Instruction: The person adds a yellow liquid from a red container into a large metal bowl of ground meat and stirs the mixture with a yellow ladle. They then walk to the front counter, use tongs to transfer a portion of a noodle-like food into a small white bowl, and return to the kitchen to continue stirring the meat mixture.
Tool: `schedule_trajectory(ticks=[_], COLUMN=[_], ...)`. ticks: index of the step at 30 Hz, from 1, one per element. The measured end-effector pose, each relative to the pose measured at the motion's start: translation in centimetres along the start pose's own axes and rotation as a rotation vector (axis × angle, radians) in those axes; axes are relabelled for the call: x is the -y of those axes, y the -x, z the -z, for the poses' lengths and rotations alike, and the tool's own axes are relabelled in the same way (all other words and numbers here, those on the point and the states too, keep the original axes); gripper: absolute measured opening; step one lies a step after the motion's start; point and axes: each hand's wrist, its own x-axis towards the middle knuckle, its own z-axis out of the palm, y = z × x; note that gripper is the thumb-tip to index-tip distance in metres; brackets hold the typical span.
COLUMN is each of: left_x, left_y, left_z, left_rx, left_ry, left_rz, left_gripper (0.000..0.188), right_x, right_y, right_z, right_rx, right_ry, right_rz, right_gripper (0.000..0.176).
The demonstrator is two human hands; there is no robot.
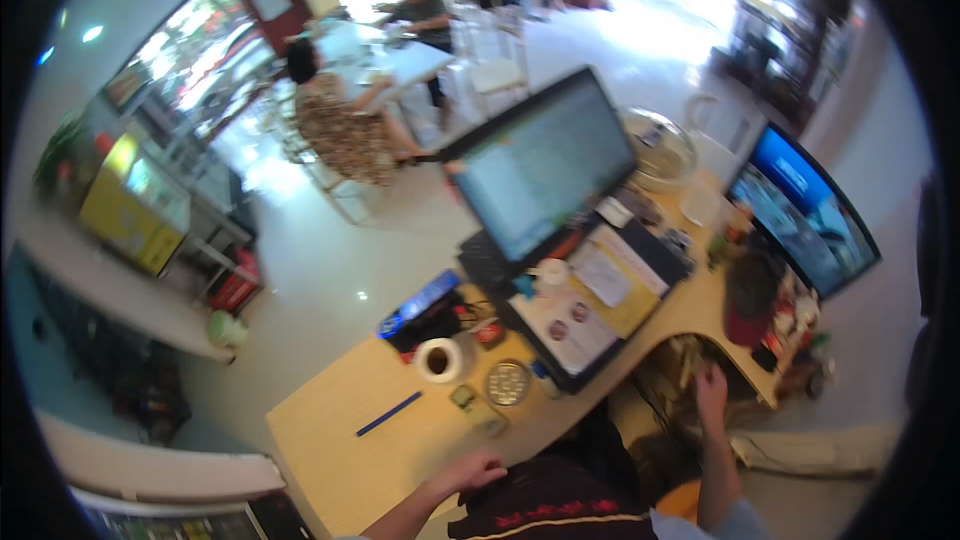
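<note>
My left hand [471, 469] rests over the near edge of a light wooden desk [322, 420], fingers curled beside a dark apron [555, 495]. Blur hides whether it grips anything. Further right, my right hand [711, 386] hangs by the curved cut-out of the desk, next to a pale tan object [687, 364] too blurred to name; I cannot tell if the fingers hold it. Ahead of my left hand lie a green pocket device [478, 411], a blue stick [389, 414], a round metal tin [508, 383] and a paper roll [439, 360].
A large monitor [547, 165] and a second screen [806, 206] stand on the desk. Papers [600, 277] lie on a black tray-like surface. A dark cap [750, 289] sits at the right. Beyond, people sit at a white table [409, 64]. A yellow cabinet [135, 202] stands left.
</note>
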Motion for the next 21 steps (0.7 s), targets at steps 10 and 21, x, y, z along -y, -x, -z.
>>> schedule_trajectory(ticks=[10,21], left_x=[-22.6,-32.8], left_y=[-24.7,-46.2], left_z=[9.9,18.1], left_rx=[-0.261,-0.589], left_ry=[0.13,-0.064], left_rz=[-0.151,-0.291], left_gripper=[0.015,0.01], right_x=[8.6,6.5], right_y=[-39.3,-47.4], right_z=[-10.7,-14.4], right_rx=[0.025,0.01], right_ry=[0.315,0.431], right_rz=[-0.068,-0.563], right_gripper=[0.043,0.071])
